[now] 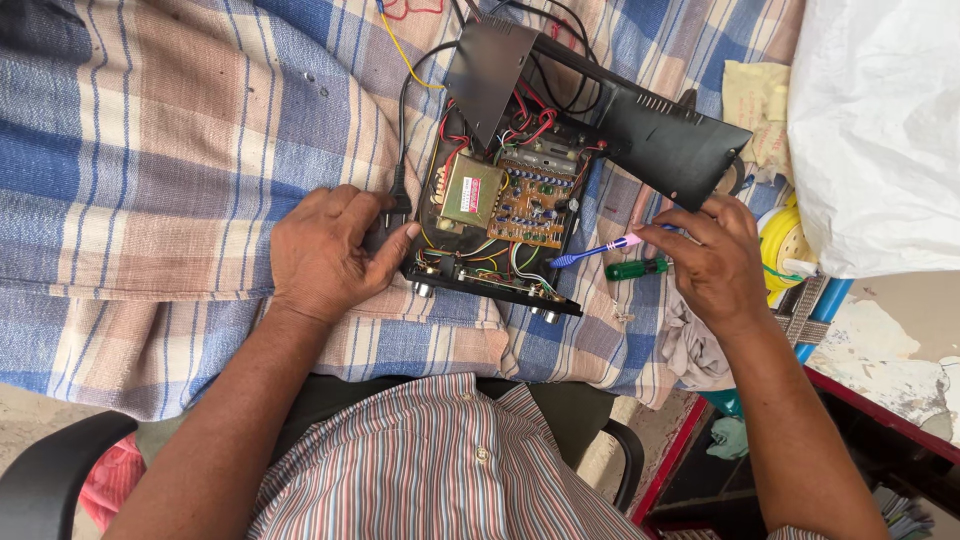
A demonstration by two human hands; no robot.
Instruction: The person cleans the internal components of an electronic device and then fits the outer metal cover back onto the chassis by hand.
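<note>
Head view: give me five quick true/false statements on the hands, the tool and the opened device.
1. The left hand rests at the left edge of the open black chassis. True.
2. The right hand holds a soldering iron. False: it holds a toothbrush with a blue head and pink handle.
3. The brush head points toward the circuit board. True.
4. The chassis lies on a bare metal bench. False: it lies on a blue and tan checked cloth.
5. A green-handled screwdriver lies beside the right hand. True.
</note>
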